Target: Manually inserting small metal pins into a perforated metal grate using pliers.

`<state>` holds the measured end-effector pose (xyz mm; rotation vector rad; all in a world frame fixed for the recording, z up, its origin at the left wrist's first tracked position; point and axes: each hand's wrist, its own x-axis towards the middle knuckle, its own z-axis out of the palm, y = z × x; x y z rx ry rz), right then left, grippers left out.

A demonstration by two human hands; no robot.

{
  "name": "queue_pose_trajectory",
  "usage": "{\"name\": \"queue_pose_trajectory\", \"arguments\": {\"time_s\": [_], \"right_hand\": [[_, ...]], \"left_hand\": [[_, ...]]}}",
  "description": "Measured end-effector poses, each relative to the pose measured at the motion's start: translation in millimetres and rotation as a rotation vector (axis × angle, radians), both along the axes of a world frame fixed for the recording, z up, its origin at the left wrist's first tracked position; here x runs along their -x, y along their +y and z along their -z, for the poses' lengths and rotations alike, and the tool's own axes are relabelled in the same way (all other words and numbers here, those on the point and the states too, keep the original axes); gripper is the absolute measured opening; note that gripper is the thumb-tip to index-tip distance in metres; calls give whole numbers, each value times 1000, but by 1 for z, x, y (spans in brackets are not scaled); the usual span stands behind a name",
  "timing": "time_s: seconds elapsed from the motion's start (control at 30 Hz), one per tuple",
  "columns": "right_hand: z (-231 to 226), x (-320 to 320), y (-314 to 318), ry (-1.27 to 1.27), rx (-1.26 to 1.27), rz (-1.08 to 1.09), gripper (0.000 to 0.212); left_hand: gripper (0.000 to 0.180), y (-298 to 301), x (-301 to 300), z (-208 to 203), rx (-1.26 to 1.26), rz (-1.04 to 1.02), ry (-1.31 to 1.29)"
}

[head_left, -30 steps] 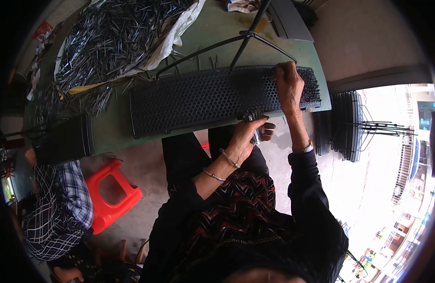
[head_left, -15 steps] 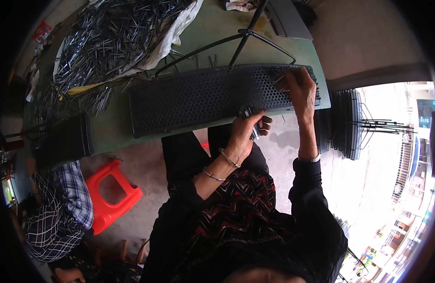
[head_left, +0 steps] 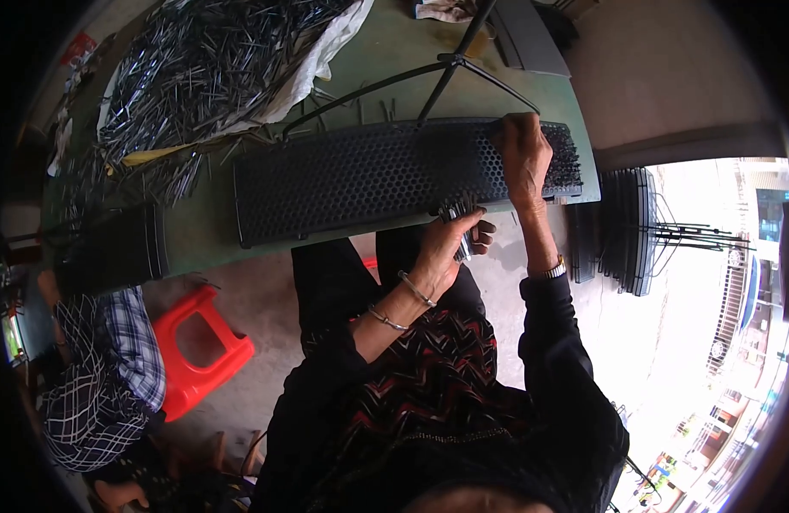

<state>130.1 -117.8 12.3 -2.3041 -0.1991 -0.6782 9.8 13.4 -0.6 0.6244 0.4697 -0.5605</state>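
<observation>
A long black perforated panel (head_left: 369, 179) lies along the near edge of the green table. Short dark pieces stand up from the holes at its right end. Just below the panel's near edge, my left hand (head_left: 446, 239) is closed around a bundle of thin dark strips (head_left: 460, 208). My right hand (head_left: 526, 158) is over the right part of the panel, fingers pinched together and pointing down at the holes. Whatever those fingertips hold is hidden.
Loose strips (head_left: 215, 68) are heaped on a white sack (head_left: 336, 43) at the far left. A black metal frame (head_left: 450, 60) stands behind the panel. More panels (head_left: 625, 222) are stacked at right. Left are a red stool (head_left: 197, 350) and another person in a checked garment (head_left: 103, 393).
My right hand has shifted a little left along the panel, and more of the filled right end now shows. My left hand stays around its bundle, almost unmoved.
</observation>
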Motion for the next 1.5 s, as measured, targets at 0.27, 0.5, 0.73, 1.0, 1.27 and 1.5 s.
{"name": "queue_pose_trajectory", "arguments": {"time_s": [0.27, 0.5, 0.73, 1.0, 1.27, 1.5], "right_hand": [[-2, 2, 2, 28, 24, -28, 7], [-1, 3, 3, 52, -29, -13, 6], [-2, 5, 5, 16, -54, -41, 4], [-1, 8, 5, -1, -50, -72, 4], [-9, 9, 6, 102, -70, 12, 3], [-17, 5, 5, 219, 64, 52, 11]], "left_hand": [[11, 2, -1, 0, 25, 3, 12], [11, 2, 0, 1, 22, 8, 28], [11, 0, 1, 2, 24, 19, 27], [8, 0, 2, 2, 27, -3, 12], [9, 1, 1, 8, 30, -11, 19], [9, 1, 2, 8, 33, -17, 40]]}}
